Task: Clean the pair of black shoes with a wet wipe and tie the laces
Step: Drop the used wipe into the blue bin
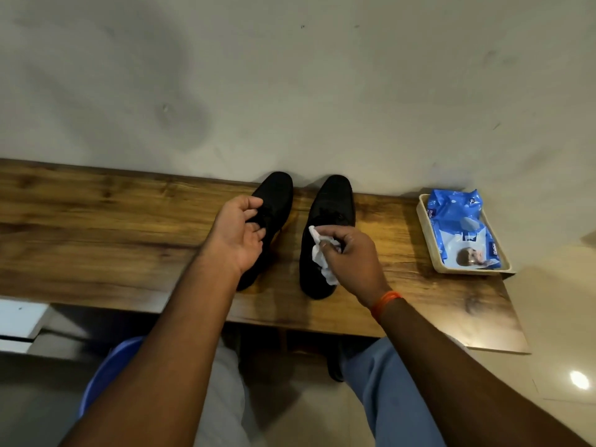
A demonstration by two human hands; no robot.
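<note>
Black shoes stand side by side on the wooden counter [129,227], toes pointing at the pale wall [290,75] behind it. In the head view, the left shoe [274,195] sits a little apart from the right shoe [332,201], with a strip of bare wood between them.

The left hand [238,237] lies over the middle of the left shoe, palm turned up and inward. Its grip is loosely spread, thumb and fingers gently curved; the fingertips sit at the lace area, but whether they touch or pinch a lace cannot be told, since the dark laces blur into the dark upper.

The right hand [351,256] hovers over the right shoe's opening and heel half. Its grip is pinched round a crumpled white wet wipe [319,250], which hangs from the fingers and lies against the inner side of that shoe. An orange band [385,303] circles the right wrist.

Near the counter's right end, well apart from the shoes, a cream tray [425,233] holds a blue pack of wipes [461,227], lying flat.

Below the counter's near edge, the person's knees show in light blue trousers [387,398], with pale floor [548,317] to the right.
</note>
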